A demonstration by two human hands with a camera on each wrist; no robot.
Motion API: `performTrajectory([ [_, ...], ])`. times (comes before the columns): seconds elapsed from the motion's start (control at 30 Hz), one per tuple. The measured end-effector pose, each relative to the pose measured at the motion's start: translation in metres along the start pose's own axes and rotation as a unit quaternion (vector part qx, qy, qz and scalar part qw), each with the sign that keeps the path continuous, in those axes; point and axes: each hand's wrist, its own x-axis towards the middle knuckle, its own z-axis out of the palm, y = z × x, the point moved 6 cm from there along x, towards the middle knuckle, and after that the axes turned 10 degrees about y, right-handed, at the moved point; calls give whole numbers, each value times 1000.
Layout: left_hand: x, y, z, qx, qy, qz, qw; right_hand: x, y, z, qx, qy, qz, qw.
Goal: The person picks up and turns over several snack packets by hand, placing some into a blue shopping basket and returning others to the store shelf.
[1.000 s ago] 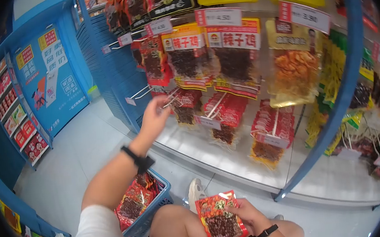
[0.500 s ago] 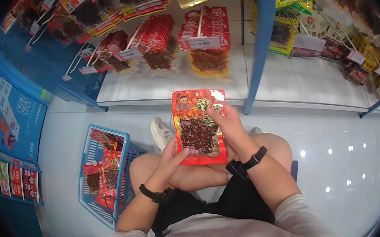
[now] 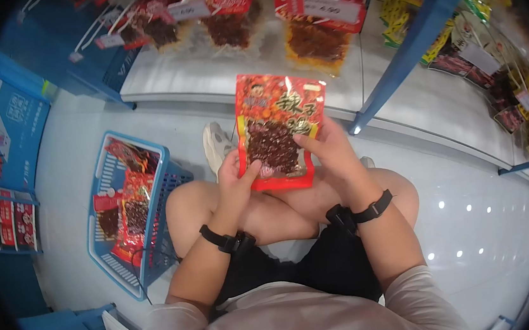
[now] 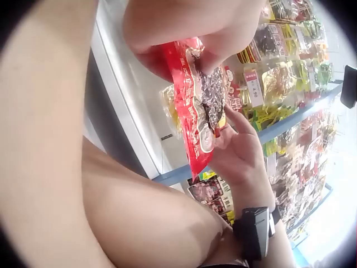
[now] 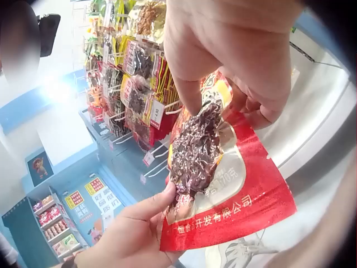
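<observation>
A red snack packet (image 3: 275, 140) with a clear window of dark contents is held upright between both hands above the crossed legs. The left hand (image 3: 235, 182) grips its lower left edge, thumb on the front. On the right side the right hand (image 3: 330, 147) pinches it, thumb over the window. In the left wrist view the packet (image 4: 192, 114) is seen from its edge, with the right hand (image 4: 240, 153) beyond it. The right wrist view shows the packet's lower front (image 5: 245, 190) and the left hand (image 5: 131, 231) at its corner.
A blue basket (image 3: 165, 203) holding several red packets stands on the floor at the left. Hanging packets (image 3: 319, 42) line the rack ahead, above a white shelf base (image 3: 206, 85). A blue post (image 3: 415, 45) rises at the right; a shoe (image 3: 215, 145) is near the shelf.
The left hand came down from the rack hooks to the packet, which the right hand held low. Both hands now hold it, raised a little farther. The head view has tilted downward.
</observation>
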Motion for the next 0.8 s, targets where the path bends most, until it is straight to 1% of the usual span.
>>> performTrajectory([
  [0.03, 1, -2, -2, -6, 8, -8, 1000, 2, 3, 0, -7, -1, 11, 1000],
  [0.1, 3, -5, 0, -13, -21, -16, 1000, 4, 4, -1, -19, -3, 2, 1000],
  [0.13, 2, -2, 3, -35, -25, -34, 998, 2, 4, -1, -46, 3, 31, 998],
  [0.17, 3, 1, 3, -41, -21, -41, 998, 2, 6, -2, -52, 5, 37, 998],
  [0.23, 1, 3, 7, -68, -57, -100, 991, 2, 15, -5, -66, 10, 89, 994],
  [0.27, 0, 7, 7, -74, -54, -106, 990, 1, 14, 0, -12, 5, 93, 996],
  [0.3, -3, 9, 11, -85, -77, -131, 985, 0, 15, 1, -19, 5, 99, 995],
  [0.33, -6, 10, 14, -96, -99, -155, 978, -2, 17, 4, -17, -19, 109, 994],
  [0.37, -7, 10, 12, -104, -94, -158, 977, -4, 18, 8, -14, -44, 119, 992],
  [0.43, -6, 13, 9, -54, -106, -121, 985, -5, 22, 12, -13, -46, 137, 989],
  [0.5, -6, 11, 7, -57, -98, -115, 987, -3, 22, 13, -22, -25, 100, 994],
  [0.53, -6, 9, 5, -45, -84, -118, 988, -3, 25, 13, -25, -28, 103, 994],
  [0.6, -5, 7, 2, -33, -68, -122, 990, -2, 24, 12, -63, -28, 56, 996],
  [0.67, -5, 8, 2, 10, -72, -114, 991, -3, 23, 14, -57, -23, 59, 996],
  [0.73, -6, 11, 5, -8, -71, -104, 992, -4, 21, 14, -49, -16, 59, 997],
  [0.8, -6, 15, 6, -26, -69, -93, 993, -5, 20, 14, -37, -21, 79, 996],
])
